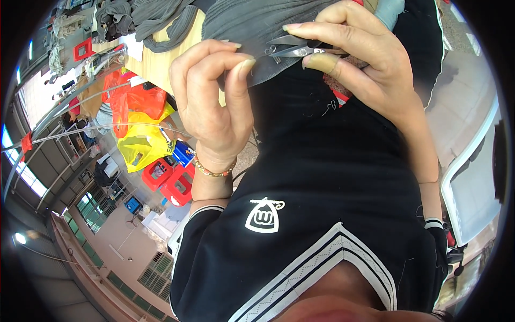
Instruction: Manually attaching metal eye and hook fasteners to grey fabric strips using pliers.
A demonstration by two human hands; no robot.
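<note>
My left hand (214, 96), a bracelet at its wrist, is closed, thumb and fingers pinching the edge of a dark grey ribbed cloth (241, 24). In my right hand (370, 59) I hold small thread snips (300, 51) between thumb and fingers. Their blades are parted and point left, toward the cloth's edge. Right at the blade tips shows a small shiny wire-like bit, too small to name. The cloth lies over my lap and reaches onto the table at the far side.
More grey garments (161, 21) lie on a light wooden table (153, 67). To the left are red and yellow plastic bags (140, 139) and red baskets (178, 185). A white chair (472, 182) stands to the right. Clear curved tubes cross the left side.
</note>
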